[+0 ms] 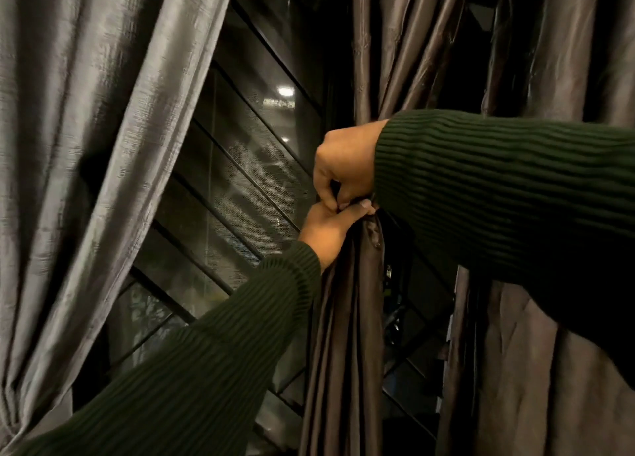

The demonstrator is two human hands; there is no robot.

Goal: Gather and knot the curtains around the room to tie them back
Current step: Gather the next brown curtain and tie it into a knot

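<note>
A dark brown satin curtain (347, 335) hangs in the middle, bunched into a narrow column. My left hand (330, 230) grips the gathered cloth from below, its thumb pressed across the bunch. Just above, touching it, my right hand (343, 160) pinches the same fabric with curled fingers. Both arms wear dark green ribbed sleeves. The right sleeve hides the cloth behind it, so I cannot tell whether a knot has formed. More folds of the brown curtain (412, 43) run up above the hands.
A pale grey curtain (86, 146) fills the left side and is drawn in at the lower left. Between the curtains is a dark window (247, 153) with slanted bars and mesh. Another dark curtain panel (536, 369) hangs at the right.
</note>
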